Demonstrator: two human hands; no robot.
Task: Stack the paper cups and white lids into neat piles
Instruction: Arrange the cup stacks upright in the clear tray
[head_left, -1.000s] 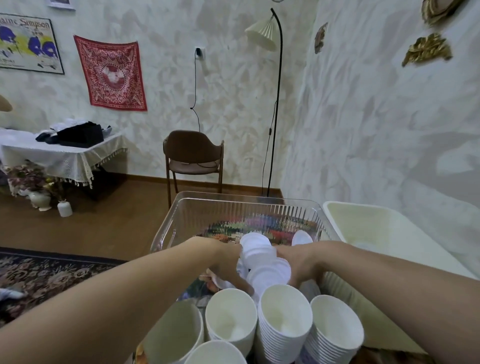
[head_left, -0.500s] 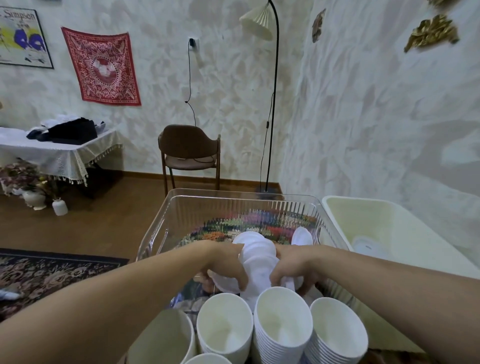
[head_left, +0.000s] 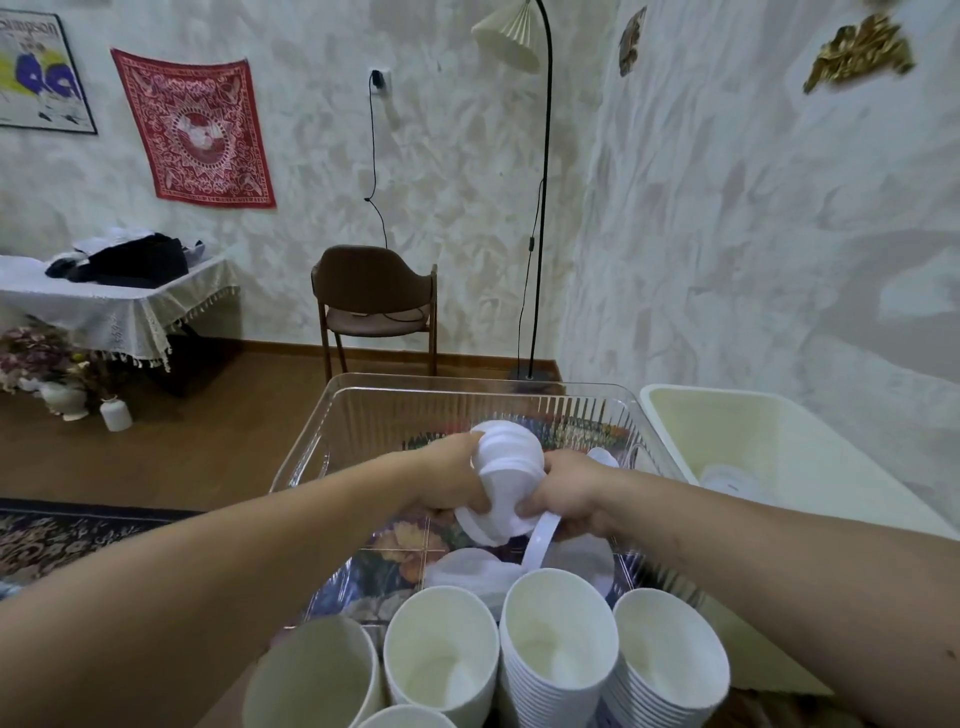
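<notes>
I see both hands clamped on one stack of round white plastic lids (head_left: 503, 480). Left hand (head_left: 451, 480) grips one side, right hand (head_left: 563, 493) the other, above the clear ribbed plastic bin (head_left: 467, 410).

Both forearms are reaching forward, converging. The left hand (head_left: 449, 480) and right hand (head_left: 563, 493) are curling inward, facing each other.

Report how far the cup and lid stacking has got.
Done: paper cups already stand nested in stacks at the near edge. In hand: the left hand and right hand together grip a stack of white lids over the clear bin. Left: loose lids on the bin floor.
</notes>
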